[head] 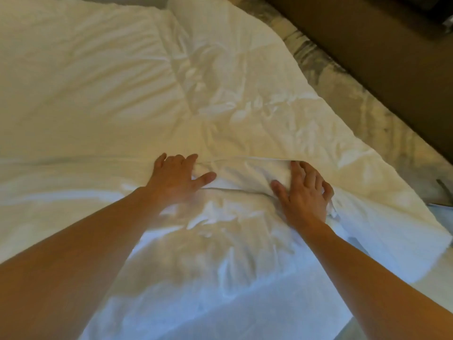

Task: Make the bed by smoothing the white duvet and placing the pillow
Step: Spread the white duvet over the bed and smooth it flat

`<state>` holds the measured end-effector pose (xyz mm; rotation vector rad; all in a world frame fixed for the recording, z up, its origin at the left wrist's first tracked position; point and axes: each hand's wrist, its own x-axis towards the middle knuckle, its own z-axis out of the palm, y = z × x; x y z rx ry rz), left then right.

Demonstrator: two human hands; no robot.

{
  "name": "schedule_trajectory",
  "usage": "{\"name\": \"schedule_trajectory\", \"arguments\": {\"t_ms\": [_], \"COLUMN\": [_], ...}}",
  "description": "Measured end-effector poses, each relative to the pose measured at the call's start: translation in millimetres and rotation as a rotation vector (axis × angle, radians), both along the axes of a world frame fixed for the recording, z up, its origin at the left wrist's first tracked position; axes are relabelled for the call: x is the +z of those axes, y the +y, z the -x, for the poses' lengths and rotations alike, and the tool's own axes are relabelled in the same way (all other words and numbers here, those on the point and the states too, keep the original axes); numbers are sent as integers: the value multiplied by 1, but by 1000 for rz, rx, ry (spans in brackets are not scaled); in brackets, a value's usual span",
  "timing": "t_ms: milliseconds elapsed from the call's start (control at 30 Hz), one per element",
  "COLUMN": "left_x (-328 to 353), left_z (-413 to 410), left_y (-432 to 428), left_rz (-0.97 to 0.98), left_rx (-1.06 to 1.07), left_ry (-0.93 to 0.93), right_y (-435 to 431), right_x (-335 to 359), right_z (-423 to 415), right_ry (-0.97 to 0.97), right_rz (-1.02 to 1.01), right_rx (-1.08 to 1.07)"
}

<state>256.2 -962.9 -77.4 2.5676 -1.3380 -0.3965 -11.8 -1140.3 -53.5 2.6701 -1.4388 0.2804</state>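
Head view, looking down over a bed covered by a white, crumpled fabric duvet (220, 99), which fills nearly the whole frame; creases densest in its middle, smoother toward the far left. A folded edge of the duvet runs across the frame as a raised ridge, and both hands sit on that ridge, near each other with a short span of bunched cloth between them. Left hand (175, 179) lies palm down at the left end of the ridge, fingers spread and curled lightly over the fold, thumb pointing along the seam toward the other hand; pressing rather than pinching, as far as can be told. Right hand (305, 192) lies at the right end of the ridge, fingers spread, the outer fingers tucked into a gather of duvet cloth at its far side, so it has some fabric held. Both bare forearms reach in from the near edge of the duvet. Nearer than the ridge the duvet lies rumpled under the arms. Beyond the duvet's right edge: a strip of pale grey patterned carpet (362, 99), then a dark brown furniture panel (392, 45)
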Motion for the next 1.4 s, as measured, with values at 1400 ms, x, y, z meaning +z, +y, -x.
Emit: {"name": "schedule_trajectory", "arguments": {"t_ms": [1400], "left_x": [19], "left_z": [4], "left_y": [-210], "left_rz": [156], "left_rx": [4], "left_ry": [47], "right_y": [-171], "right_x": [5], "right_z": [51], "right_ry": [46], "right_rz": [55], "right_rx": [36]}}
